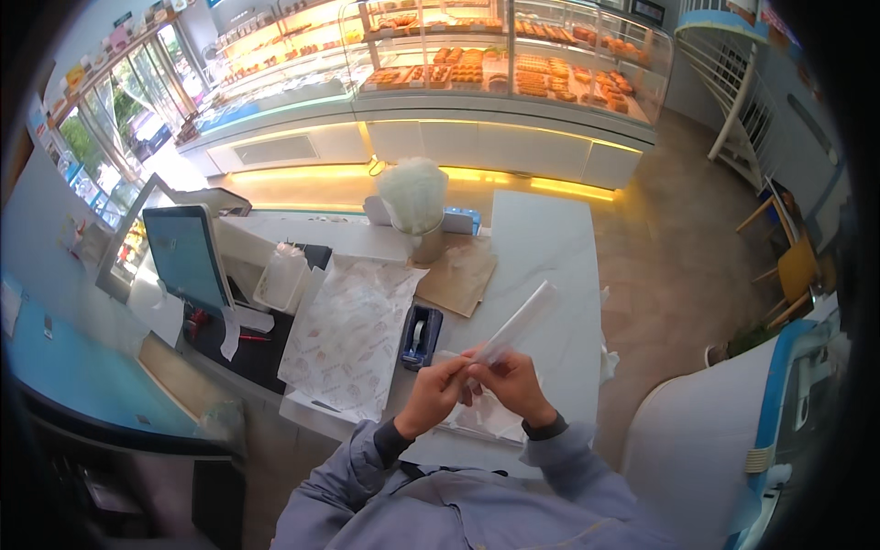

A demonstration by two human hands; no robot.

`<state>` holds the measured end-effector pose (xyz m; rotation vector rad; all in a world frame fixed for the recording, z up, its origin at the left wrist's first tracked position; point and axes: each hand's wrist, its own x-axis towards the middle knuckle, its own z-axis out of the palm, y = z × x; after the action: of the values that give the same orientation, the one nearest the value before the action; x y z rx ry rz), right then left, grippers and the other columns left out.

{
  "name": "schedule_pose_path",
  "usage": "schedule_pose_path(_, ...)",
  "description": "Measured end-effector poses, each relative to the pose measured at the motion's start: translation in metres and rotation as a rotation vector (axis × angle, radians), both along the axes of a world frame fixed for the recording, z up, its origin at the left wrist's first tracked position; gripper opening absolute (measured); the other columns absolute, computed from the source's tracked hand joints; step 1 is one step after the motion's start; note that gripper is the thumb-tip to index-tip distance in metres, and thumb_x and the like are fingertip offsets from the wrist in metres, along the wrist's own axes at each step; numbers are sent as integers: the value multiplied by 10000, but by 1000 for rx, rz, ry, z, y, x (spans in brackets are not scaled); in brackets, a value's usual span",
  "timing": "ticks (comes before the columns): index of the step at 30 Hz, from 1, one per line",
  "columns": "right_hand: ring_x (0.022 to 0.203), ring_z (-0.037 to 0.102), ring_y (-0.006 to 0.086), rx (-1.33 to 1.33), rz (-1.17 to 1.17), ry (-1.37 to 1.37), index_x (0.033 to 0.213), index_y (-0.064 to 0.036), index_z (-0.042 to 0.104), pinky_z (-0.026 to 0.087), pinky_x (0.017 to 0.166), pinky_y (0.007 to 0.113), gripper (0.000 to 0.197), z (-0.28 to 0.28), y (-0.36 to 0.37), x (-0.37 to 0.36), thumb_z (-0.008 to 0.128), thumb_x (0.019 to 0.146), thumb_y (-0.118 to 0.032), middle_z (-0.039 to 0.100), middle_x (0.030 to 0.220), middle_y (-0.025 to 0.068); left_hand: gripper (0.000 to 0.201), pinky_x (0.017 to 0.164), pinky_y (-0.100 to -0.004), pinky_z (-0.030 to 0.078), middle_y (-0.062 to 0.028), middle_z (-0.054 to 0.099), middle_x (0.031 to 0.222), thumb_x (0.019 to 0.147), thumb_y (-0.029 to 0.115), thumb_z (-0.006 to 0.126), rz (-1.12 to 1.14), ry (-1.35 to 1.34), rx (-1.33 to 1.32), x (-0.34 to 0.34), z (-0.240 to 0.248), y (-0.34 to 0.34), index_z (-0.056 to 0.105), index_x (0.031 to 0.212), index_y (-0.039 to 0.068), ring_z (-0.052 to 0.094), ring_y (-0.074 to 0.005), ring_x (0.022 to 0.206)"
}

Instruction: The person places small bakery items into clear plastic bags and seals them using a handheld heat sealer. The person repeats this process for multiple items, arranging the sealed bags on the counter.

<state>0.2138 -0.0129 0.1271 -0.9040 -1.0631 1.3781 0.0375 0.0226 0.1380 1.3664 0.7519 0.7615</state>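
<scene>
Over the white counter (541,229), both hands meet at the near end of a long, narrow piece of pale, translucent wrap (519,321), folded or rolled, whose far end points up and to the right. My left hand (433,396) is closed on its lower end, fingertips pressed together. Against it, my right hand (515,387) pinches the wrap with thumb and bent fingers. Just beyond my left hand stands a dark blue tape dispenser (422,339). Thin white sheets (486,420) lie partly hidden beneath my hands.
Printed wrapping paper (344,344) covers the counter's left part. Behind it are a flat brown paper bag (467,275) and a holder stuffed with white plastic (412,197). A screen (186,255) and a white tub (280,280) stand left. Lit bakery cases (458,69) line the back.
</scene>
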Motion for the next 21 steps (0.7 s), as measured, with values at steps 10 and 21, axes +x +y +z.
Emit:
schedule_pose_path(10,762,624,152,456,-208,-503,1015,-25,757,494,660,274,141,26,70,-2,718,879,-23,667,873,75,145,754,-299,499,-96,700,938,918,114,703,58,281,540,-17,-7,72,692,1019,11,617,-172,817)
schedule_pose_path(21,827,618,248,647,-432,-757,989,-64,772,494,743,324,198,16,232,-20,721,801,-25,668,856,87,178,792,-390,530,-159,664,1018,854,59,725,408,149,894,-1,-42,254,705,1024,9,648,-357,915)
